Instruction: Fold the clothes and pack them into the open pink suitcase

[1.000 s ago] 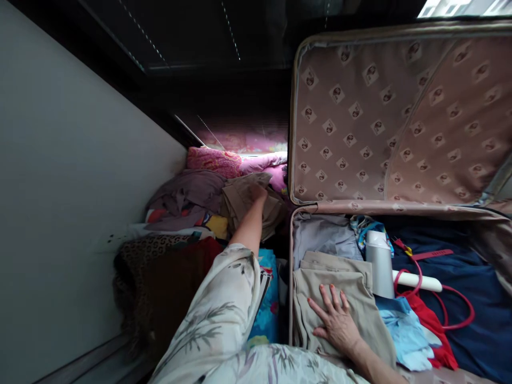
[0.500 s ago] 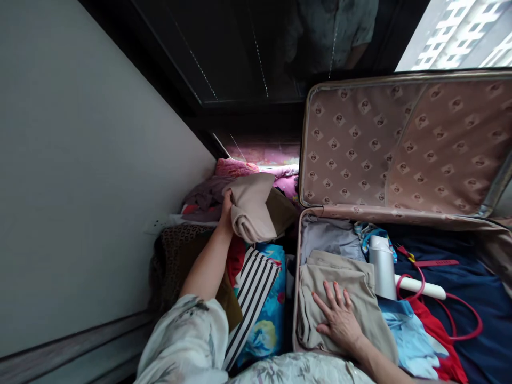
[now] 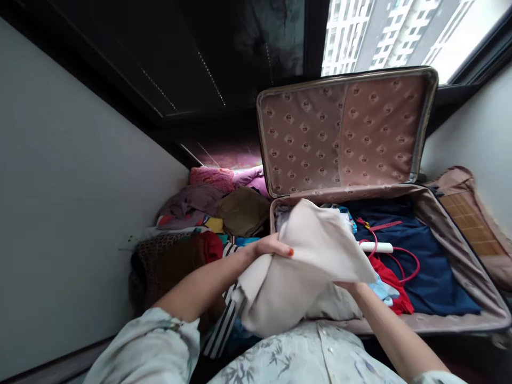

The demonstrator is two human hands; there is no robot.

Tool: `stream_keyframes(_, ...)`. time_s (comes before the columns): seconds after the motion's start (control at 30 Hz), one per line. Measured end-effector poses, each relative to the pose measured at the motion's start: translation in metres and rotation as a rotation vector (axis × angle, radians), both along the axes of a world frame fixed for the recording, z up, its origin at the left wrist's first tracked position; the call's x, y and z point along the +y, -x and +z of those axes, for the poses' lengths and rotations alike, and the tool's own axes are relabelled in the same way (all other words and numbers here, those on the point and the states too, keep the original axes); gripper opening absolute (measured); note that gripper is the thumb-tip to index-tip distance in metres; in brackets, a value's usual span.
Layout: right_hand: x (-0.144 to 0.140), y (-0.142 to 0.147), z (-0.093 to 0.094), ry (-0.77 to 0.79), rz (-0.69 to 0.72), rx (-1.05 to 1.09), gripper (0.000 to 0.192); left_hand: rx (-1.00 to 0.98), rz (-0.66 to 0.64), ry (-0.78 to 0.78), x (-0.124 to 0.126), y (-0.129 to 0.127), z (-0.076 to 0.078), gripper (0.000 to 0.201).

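Note:
A light beige piece of cloth [image 3: 316,240], partly unfolded, hangs in front of me over the near left part of the open suitcase [image 3: 444,322]. My left hand [image 3: 276,246] grips it at its left side, thumb on top. Under its right edge reaches my right hand [image 3: 347,286]; the cloth covers the fingers, so I cannot tell how they are set. Below the cloth, folded khaki trousers [image 3: 334,304] show in part. Right of it in the suitcase are a white handle [image 3: 376,247] with a pink cord, a red cloth [image 3: 394,285], light blue cloth and a dark blue cloth [image 3: 432,266].
The suitcase lid [image 3: 344,138] stands up against the window. Left of the suitcase lie piled clothes: an olive garment [image 3: 244,210], a striped cloth [image 3: 220,330] and a brown patterned one [image 3: 148,266]. Walls close in on both sides. A pinkish-brown bag [image 3: 472,213] stands at right.
My left hand has brought the beige cloth from the clothes pile rightward over the suitcase, and the cloth has opened out. My right hand has left the khaki trousers and moved under it.

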State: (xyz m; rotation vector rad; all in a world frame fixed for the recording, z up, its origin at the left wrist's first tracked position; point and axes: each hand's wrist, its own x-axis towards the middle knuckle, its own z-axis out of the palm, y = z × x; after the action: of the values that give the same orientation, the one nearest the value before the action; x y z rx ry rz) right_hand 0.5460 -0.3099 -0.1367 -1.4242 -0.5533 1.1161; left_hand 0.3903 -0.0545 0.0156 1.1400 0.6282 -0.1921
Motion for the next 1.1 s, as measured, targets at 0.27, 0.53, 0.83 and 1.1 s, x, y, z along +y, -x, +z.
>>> stream_keyframes(0.27, 0.012, 0.02, -0.03, 0.104, -0.438, 0.634, 0.04, 0.12, -0.652, -0.646, 0.054, -0.142, -0.039, 0.064)
stream_keyframes(0.53, 0.024, 0.008, -0.022, 0.347, -0.214, 0.462, 0.024, 0.209, -0.594, -1.545, -0.024, -0.112, -0.107, 0.08)
stream_keyframes(0.83, 0.047, -0.012, -0.003, 0.332, 0.276, -1.33, 0.058, 0.564, -0.465, -1.329, -0.113, -0.029, -0.183, 0.097)
stream_keyframes(1.1, 0.036, 0.013, -0.075, 0.484, 0.31, -1.496, 0.058, 0.525, -0.533, -1.171, -0.107, -0.035, -0.162, 0.097)
